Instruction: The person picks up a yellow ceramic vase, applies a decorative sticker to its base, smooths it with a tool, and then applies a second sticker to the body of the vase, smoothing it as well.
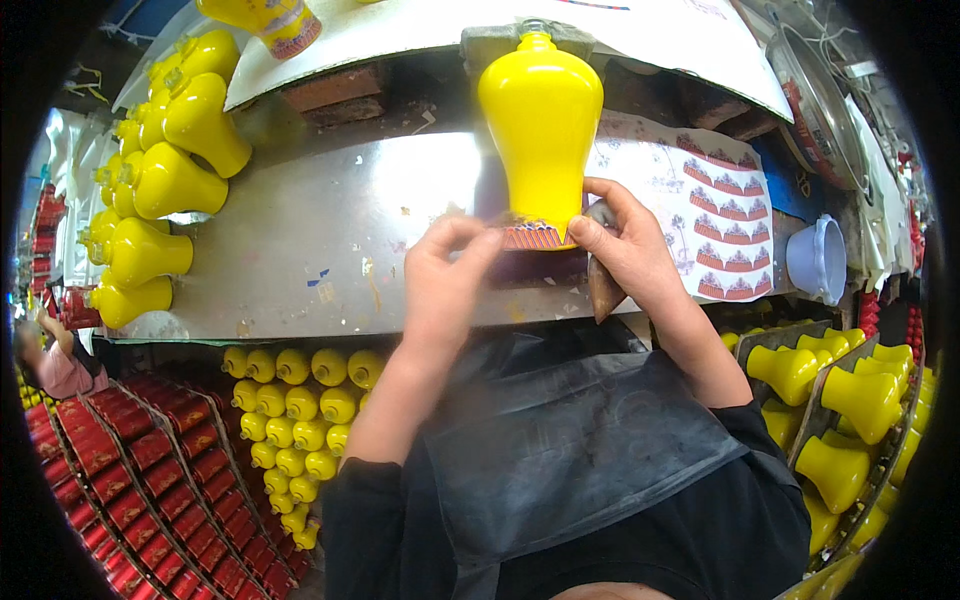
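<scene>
The yellow bottle lay lengthwise over the counter, its neck at a grey block on the far side and its base short of the near edge. A striped, patterned band crossed the base. The right hand had its grip closed on the base's right side, a dark, pointed object beneath the palm. The left hand was at the base's left edge; blur hid its grip's closure. A wide span of smooth, flecked metal separated the bottle from glossy, flared bottles at left. A flat printed sheet extended right toward a round lavender tub.
</scene>
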Motion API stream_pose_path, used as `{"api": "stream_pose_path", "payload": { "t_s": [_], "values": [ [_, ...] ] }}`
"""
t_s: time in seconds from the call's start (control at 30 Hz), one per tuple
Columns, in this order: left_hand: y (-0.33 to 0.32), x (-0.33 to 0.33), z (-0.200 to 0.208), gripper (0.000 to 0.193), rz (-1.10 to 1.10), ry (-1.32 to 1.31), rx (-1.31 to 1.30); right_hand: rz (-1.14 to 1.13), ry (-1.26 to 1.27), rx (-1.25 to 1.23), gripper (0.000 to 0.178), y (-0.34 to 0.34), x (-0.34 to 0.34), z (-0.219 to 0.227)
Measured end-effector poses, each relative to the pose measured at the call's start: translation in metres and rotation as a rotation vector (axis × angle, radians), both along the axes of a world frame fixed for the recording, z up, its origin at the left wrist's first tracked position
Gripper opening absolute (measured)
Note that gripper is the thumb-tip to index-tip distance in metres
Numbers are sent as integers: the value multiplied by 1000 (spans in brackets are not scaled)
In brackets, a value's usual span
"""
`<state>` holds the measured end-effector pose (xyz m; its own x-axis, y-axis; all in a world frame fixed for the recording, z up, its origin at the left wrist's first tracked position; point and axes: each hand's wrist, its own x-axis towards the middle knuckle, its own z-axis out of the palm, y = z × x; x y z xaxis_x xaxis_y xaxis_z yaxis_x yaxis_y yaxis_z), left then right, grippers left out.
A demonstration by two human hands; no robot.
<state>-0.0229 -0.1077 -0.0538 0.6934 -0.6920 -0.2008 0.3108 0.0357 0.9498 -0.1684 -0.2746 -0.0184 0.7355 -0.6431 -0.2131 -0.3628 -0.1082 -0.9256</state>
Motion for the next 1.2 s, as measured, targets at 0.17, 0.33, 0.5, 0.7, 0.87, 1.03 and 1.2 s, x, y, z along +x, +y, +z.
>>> {"api": "stream_pose_path", "payload": {
  "t_s": [0.17, 0.33, 0.5, 0.7, 0.87, 1.03, 1.2],
  "values": [
    [-3, 14, -10, 6, -106, -12, 112, 8, 34, 3, 59, 0, 1, 2],
    [-8, 16, -17, 10, -141, -241, 146, -11, 3, -31, 59, 2, 2, 1],
    [-10, 12, -18, 13, -7, -620, 283, -20, -14, -4, 58, 2, 2, 0],
    [-14, -8, -12, 33, 195, -830, 88, -15, -3, 0, 59, 0, 1, -1],
    [-32, -1, -26, 41, 67, -683, 178, -12, -50, 35, 60, 1, 1, -3],
    [-42, 5, -38, 37, 79, -628, 163, -7, -29, 9, 60, 2, 0, -3],
    [-31, -7, -37, 35, 208, -592, 124, -12, -25, 16, 59, 2, 1, -4]
  ]
}}
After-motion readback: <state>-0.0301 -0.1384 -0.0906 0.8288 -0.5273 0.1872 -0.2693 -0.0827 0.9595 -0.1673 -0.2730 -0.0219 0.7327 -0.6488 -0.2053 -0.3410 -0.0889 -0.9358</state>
